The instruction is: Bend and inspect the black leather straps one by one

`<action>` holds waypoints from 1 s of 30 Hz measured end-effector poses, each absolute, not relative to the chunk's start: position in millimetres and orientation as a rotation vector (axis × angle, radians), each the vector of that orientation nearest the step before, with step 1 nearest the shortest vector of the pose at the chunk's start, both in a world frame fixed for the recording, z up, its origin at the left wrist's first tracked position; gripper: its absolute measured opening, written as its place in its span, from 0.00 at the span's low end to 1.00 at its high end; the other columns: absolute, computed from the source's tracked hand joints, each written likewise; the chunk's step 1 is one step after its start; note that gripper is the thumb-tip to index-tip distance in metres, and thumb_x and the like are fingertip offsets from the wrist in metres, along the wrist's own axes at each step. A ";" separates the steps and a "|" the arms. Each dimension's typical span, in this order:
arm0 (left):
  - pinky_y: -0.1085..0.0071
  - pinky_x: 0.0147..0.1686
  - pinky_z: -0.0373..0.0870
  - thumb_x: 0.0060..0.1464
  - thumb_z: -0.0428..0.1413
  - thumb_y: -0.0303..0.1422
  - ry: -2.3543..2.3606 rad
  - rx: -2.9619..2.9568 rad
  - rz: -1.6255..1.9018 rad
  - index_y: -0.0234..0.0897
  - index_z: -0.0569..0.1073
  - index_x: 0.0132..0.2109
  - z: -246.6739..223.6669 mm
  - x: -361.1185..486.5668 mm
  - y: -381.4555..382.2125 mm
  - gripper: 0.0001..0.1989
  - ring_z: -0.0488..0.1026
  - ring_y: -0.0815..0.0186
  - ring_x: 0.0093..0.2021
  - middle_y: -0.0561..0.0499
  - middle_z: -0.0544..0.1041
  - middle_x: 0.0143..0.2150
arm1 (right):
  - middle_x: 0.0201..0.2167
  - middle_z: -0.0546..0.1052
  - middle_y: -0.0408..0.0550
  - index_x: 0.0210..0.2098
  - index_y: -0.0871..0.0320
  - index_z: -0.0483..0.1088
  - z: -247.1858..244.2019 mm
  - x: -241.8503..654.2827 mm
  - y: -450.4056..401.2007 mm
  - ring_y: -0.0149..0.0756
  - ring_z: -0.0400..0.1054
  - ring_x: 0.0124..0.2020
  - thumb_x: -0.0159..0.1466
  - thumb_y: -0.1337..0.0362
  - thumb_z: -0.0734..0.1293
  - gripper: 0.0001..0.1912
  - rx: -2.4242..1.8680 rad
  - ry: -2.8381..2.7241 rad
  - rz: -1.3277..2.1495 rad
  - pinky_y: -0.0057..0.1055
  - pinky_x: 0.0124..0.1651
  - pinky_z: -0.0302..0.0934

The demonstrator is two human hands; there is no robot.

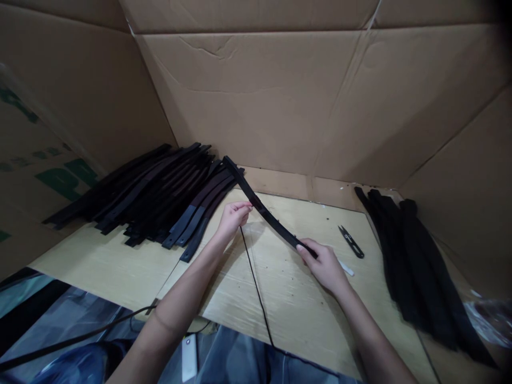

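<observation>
A long, slightly curved black strip (276,223) is held up at a slant over the wooden board. My right hand (320,261) grips its lower right end, thumb on top. My left hand (235,217) is closed in a pinch against the strip's middle, where a slot-like mark shows. A thin dark cord (255,277) runs from under my left hand down to my lap; its end is hidden in the fingers. Small bumps stick out along the strip's upper edge. The far end of the strip reaches the pile on the left.
A heap of similar black strips (160,186) lies at left. More long black pieces (412,266) lie at right. Thread snips (352,242) and a small white piece (346,268) rest near my right hand. Cardboard walls (256,101) enclose the wooden board (280,288).
</observation>
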State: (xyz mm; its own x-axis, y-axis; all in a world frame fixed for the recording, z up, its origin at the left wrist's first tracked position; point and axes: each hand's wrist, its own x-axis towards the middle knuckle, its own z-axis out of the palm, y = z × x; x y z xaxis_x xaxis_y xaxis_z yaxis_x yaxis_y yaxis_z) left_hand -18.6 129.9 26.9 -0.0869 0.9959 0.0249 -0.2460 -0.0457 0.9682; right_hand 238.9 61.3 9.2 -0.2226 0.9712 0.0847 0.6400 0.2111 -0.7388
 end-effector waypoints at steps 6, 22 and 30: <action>0.76 0.17 0.37 0.42 0.63 0.31 1.008 0.992 1.383 0.28 0.75 0.32 27.2 -20.8 131.0 0.10 0.46 0.79 0.16 0.61 0.55 0.16 | 0.21 0.72 0.43 0.40 0.60 0.72 6.5 239.4 61.2 0.30 0.61 0.15 0.66 0.51 0.59 0.19 -1.418 -1.841 1.016 0.26 0.19 0.54; 0.79 0.17 0.36 0.47 0.64 0.34 0.602 0.965 1.132 0.31 0.75 0.50 41.2 -30.0 120.5 0.22 0.40 0.80 0.16 0.64 0.46 0.19 | 0.11 0.65 0.36 0.36 0.63 0.70 12.1 240.9 52.3 0.21 0.49 0.08 0.62 0.49 0.65 0.21 -1.061 -1.336 1.988 0.19 0.10 0.39; 0.80 0.16 0.37 0.44 0.66 0.38 0.702 0.920 1.235 0.32 0.73 0.40 40.1 -24.7 122.6 0.19 0.40 0.80 0.16 0.65 0.47 0.18 | 0.18 0.69 0.39 0.41 0.63 0.73 13.0 227.9 49.8 0.25 0.58 0.13 0.61 0.49 0.66 0.22 -1.098 -1.581 1.686 0.22 0.16 0.50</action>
